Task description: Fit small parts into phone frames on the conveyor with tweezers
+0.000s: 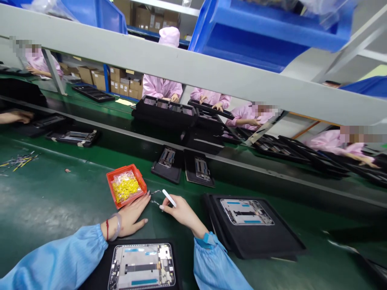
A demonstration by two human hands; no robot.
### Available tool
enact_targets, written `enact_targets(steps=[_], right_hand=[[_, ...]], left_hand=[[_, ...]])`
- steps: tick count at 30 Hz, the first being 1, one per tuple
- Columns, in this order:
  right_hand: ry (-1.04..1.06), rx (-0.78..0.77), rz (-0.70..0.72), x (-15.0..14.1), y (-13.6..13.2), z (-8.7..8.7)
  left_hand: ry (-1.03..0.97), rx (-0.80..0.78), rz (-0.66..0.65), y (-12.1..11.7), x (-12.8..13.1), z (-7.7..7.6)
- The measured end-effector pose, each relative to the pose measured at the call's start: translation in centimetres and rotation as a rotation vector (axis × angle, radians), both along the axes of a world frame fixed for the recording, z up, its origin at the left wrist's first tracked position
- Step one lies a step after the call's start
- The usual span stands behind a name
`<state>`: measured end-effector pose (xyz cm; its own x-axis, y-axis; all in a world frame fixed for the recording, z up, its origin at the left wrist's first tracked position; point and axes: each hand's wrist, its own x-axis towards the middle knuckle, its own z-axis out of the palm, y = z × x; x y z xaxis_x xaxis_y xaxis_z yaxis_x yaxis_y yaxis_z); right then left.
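My left hand [133, 215] lies with its fingers stretched out along the near side of a red bin [112, 186], which holds small yellow pieces [125, 188] and clear plastic. A red cord and a pale bangle are on its wrist. To the right, my right hand [179, 211] pinches a white pen-like stick [169, 198], tilted up to the left. A thin, shiny strand [155, 191] curves between the two hands; what it belongs to is unclear. Below them an opened phone frame [143, 266] with a grey plate and blue strips rests on a black pad [178, 278].
Another phone frame [247, 212] sits on stacked black pads [260, 241] at right. Two smaller pads [167, 173] with phone frames lie ahead. Loose strips [19, 161] are at far left. Blue bins [266, 36] hang above a grey beam. Co-workers in pink [161, 86] handle trays across the line.
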<state>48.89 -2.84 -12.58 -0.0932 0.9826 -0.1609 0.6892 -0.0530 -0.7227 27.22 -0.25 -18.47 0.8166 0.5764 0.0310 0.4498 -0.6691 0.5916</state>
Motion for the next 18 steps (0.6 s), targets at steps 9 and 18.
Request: enact_targets(steps=[9, 18], right_hand=[[-0.007, 0.545, 0.075, -1.5, -1.2, 0.8], [-0.472, 1.204, 0.384, -3.0, -0.7, 0.9]], left_hand=[[-0.507, -0.613, 0.211, -0.6, 1.2, 4.7], [-0.606, -1.142, 0.266, 0.8, -1.4, 9.5]])
